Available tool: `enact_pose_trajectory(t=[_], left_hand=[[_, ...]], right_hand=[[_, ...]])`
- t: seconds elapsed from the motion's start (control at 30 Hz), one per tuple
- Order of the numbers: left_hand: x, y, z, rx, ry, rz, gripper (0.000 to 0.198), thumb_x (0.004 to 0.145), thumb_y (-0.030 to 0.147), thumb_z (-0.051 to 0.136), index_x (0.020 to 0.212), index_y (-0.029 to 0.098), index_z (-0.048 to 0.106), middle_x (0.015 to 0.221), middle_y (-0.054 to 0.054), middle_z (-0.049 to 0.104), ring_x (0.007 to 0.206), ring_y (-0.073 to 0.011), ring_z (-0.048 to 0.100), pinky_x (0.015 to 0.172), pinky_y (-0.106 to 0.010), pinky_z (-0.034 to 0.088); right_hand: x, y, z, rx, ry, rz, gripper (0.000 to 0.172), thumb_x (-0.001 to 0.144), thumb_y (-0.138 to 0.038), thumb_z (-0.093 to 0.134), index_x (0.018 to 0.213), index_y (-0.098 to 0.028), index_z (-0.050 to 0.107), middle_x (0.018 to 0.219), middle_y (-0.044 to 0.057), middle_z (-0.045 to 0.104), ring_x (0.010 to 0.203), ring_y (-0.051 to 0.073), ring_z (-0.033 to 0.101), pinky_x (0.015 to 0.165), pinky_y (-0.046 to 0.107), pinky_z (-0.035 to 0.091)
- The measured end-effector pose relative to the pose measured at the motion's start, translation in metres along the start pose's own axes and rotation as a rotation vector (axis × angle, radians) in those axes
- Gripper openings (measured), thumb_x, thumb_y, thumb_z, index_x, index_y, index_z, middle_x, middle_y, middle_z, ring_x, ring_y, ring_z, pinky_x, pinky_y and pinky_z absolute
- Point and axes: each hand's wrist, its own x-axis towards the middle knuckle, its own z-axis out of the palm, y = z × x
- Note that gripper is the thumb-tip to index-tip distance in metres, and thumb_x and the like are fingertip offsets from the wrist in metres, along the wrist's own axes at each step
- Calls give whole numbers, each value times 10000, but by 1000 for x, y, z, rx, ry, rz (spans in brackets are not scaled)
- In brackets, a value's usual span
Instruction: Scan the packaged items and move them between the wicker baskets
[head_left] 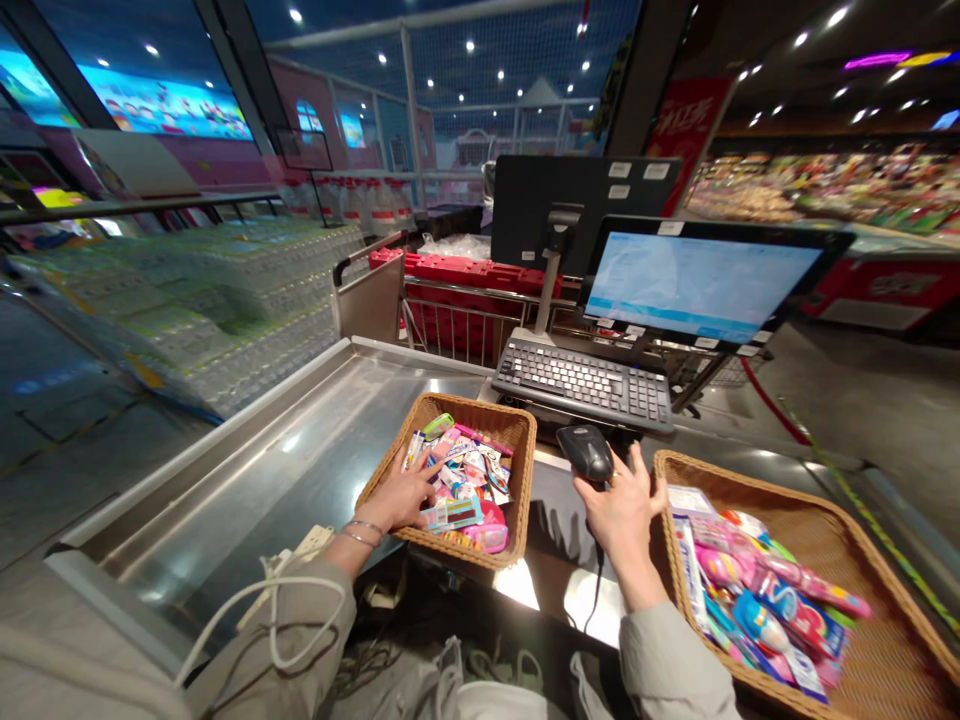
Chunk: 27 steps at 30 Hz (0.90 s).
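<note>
Left hand (409, 497): reaches over the rim of the smaller basket, fingers extended and parted, tips against the contents; whether it pinches a piece cannot be told. Thin metal bracelet (362, 536) at its wrist.

Right hand (621, 512): grasps a scanner (585, 452) of dark plastic with a rounded head, raised between the two baskets; a thin black cord (598, 585) hangs beneath it.

Smaller basket (524, 440): under and beside the left hand; brown weave, four-sided, rounded corners, thick braided rim. Contents: small packets (476, 465), mostly flat and glossy, in pink, white, blue and green, heaped loosely, with a rounded pink piece (491, 528) right of the left hand.

Larger basket (877, 540): just right of the right hand; similar brown weave, oblong. Contents: shiny tubes and packs (772, 600) in pink, blue and white, piled toward the end nearer the hand.

Counter (292, 440): smooth, reflective metal with a raised edge, left of and beyond the left hand.

Keyboard (585, 380): beyond the right hand; black frame, pale square keys.

Screen (697, 280): above and beyond the right hand; flat, lit pale blue, black border with white stickers.

White cable (274, 662): smooth, looped by the left forearm.

Sleeves (667, 655): greyish cloth, both forearms.
</note>
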Motion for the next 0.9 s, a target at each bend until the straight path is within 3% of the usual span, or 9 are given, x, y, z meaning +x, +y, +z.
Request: enact_pose_trajectory(t=[0.3,0.47,0.7,0.9], left_hand=[[1,4,-2,-2,-21,-13,235,592,358,832,691,227,664,1451,-60,520,1458,-380,225,1080,-708,-137],[3,6,-5,-19,-39,-21,239,593,375,841,685,230,675,1483,-51,483,1465,-384,199,1076,-710,-134],[7,1,0,-99,-50,-32,266,602,437,831,642,220,683,1395,-84,568,1436,-379,279,1084,-696,-146],[22,-3,-6,-181,-5,-46,209,674,446,787,691,249,718,1393,-25,571,1425,-339,321,1120,-630,-161]], right_hand=[[-2,5,-1,-15,0,6,382,792,-472,469,964,-232,711,1221,87,674,1377,301,333,1100,607,87],[-2,3,-3,-12,-5,18,393,793,-472,474,989,-225,710,1227,97,669,1376,299,327,1102,600,82],[-2,4,-3,-7,3,30,400,791,-474,473,1003,-224,702,1239,96,663,1370,312,336,1096,616,85],[-3,8,-2,4,15,35,361,782,-451,512,978,-228,716,1236,80,666,1378,307,325,1105,603,75]])
